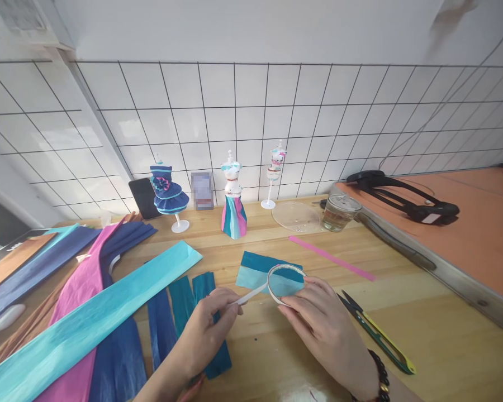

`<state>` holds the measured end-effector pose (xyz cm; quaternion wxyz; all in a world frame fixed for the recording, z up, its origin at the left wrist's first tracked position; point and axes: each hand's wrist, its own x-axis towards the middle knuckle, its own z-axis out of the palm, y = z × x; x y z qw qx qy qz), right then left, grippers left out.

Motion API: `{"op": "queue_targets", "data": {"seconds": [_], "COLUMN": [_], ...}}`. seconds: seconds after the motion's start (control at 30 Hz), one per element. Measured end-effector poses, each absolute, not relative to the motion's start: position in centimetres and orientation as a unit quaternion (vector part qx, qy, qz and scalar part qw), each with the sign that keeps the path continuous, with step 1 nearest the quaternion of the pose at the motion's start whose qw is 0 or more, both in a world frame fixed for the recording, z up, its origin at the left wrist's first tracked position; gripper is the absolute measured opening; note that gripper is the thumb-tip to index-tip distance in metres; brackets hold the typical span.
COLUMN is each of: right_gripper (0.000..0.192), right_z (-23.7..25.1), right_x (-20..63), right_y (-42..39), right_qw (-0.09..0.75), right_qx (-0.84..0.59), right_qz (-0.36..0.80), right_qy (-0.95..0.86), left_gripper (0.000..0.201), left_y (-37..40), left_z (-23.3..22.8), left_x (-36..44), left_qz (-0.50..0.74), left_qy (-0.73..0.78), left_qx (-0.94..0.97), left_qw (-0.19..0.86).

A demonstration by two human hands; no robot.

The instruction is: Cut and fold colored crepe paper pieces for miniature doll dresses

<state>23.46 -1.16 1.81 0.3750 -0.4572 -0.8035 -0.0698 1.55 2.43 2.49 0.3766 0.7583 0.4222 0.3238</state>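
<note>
Work partly done, some of it finished and some barely begun

The left hand (pixel 207 329) pinched the free end of a narrow white strip (pixel 252 293) between thumb and fingers. The right hand (pixel 323 321) gripped the white ring-shaped roll (pixel 271 293) from which it seemed to run, thumb and fingers closed on the near side. The roll was held up above the pale wooden table (pixel 436 312), partly in front of a two-tone crepe-like panel (pixel 254 268), dark teal over light blue. The strip was drawn out but apparently uncut, and none could be seen laid on the panel. Whether the panel's colours were joined or merely overlapped, I could not tell.

Along the tiled wall, progress varied. The tiered navy-blue dress with light-blue trim (pixel 170 192) looked complete on its stand. The white dress form with turquoise patches (pixel 232 187) wore a full pink, teal and light-blue skirt (pixel 233 216), yet its torso seemed unfinished. The white dress form with pink scraps (pixel 276 164) had no skirt and appeared barely begun.

Some cutting looked done: a thin pink strip (pixel 332 258) lay beyond the right hand, while green-and-yellow snips with dark blades (pixel 377 330) lay beside it, unheld. A long turquoise crepe-like length (pixel 109 312) crossed the left-hand pile, apparently to spare.
</note>
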Motion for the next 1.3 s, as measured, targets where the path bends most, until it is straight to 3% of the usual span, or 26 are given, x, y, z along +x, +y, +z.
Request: {"op": "queue_targets", "data": {"seconds": [0.17,0.37,0.43,0.8,1.0,1.3], "right_gripper": [0.013,0.016,0.015,0.02,0.023,0.012], "right_z": [2.1,2.3,2.4,2.0,1.8,1.8], "right_x": [23.3,22.4,22.3,23.0,23.5,23.5], "right_y": [-1.3,-1.6,-1.6,-1.2,-0.9,-1.0], "right_qw": [0.371,0.373,0.373,0.364,0.35,0.436], "right_qx": [-0.457,-0.438,-0.439,-0.469,-0.475,-0.469], "right_qz": [-0.076,-0.073,-0.071,-0.067,-0.061,0.105], "right_qy": [-0.805,-0.815,-0.815,-0.802,-0.805,-0.761], "left_gripper": [0.028,0.011,0.014,0.022,0.019,0.018], "left_y": [2.3,1.9,2.0,2.4,2.5,2.6], "left_z": [2.5,1.5,1.3,2.1,2.1,1.8], "left_x": [1.2,2.1,2.2,1.6,1.3,1.0], "left_qz": [0.321,0.324,0.318,0.312,0.367,0.429], "left_qy": [0.438,0.428,0.433,0.469,0.465,0.501], "left_qx": [0.753,0.81,0.814,0.774,0.746,0.663], "left_qw": [0.372,0.237,0.219,0.289,0.305,0.354]}}
